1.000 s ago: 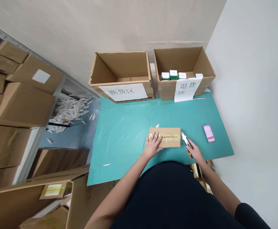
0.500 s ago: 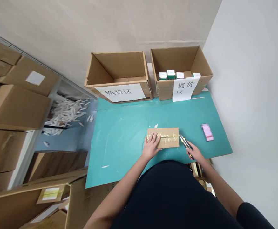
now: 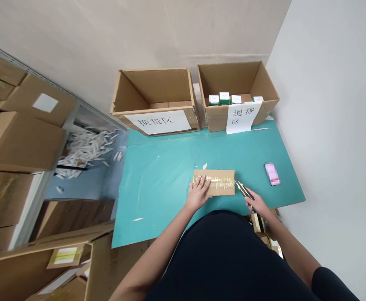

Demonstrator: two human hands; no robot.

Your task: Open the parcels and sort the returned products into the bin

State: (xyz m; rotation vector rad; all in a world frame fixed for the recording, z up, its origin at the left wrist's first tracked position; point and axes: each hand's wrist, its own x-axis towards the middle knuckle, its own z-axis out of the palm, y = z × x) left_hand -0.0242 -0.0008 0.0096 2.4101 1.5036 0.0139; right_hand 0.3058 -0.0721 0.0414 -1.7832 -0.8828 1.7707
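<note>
A small brown cardboard box (image 3: 222, 188) lies on the green tabletop (image 3: 157, 179), with shiny yellowish tape running along its top. My left hand (image 3: 198, 193) rests flat on the box's left end, fingers spread over the tape. In my right hand (image 3: 254, 202) is a yellow-and-black utility knife (image 3: 244, 192), its fingers wrapped round the handle. The blade points up and left at the box's right edge; whether it touches the cardboard I cannot tell.
Two large open cartons (image 3: 156, 121) with handwritten paper signs stand along the back; the right carton (image 3: 216, 121) holds several white-and-green boxes. A phone (image 3: 272, 174) lies at right. Stacked cartons (image 3: 26, 138) fill the left, and an open carton (image 3: 103, 259) stands lower left.
The knife has turned slightly in my right hand, its blade still by the box's right edge. My left hand stays on the box. The view has shifted very slightly.
</note>
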